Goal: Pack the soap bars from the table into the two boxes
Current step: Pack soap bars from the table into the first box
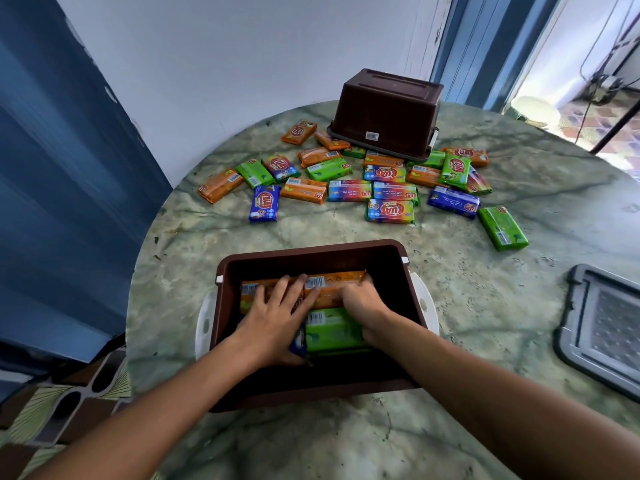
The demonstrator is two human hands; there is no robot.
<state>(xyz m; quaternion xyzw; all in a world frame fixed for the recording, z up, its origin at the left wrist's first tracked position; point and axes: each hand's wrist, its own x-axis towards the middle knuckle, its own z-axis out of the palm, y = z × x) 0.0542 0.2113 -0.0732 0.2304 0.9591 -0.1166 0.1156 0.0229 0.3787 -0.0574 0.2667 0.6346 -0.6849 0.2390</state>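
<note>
An open brown box (388,249) stands near me on the round marble table (450,306). Inside lie orange soap bars (332,284), a green bar (332,332) and a blue bar partly hidden at its left. Both my hands are down in the box. My left hand (277,313) lies with spread fingers on the orange bars, its thumb low by the blue bar. My right hand (362,299) has its fingers curled over the right orange bar's end. A second brown box (388,112) sits upside down at the far side. Several loose soap bars (349,190) lie scattered in front of it.
A grey lid (602,327) lies at the table's right edge. A green bar (502,228) lies apart on the right. White handles (204,323) stick out at the near box's sides. A white wall and blue curtain stand behind the table, and a doorway opens at the right.
</note>
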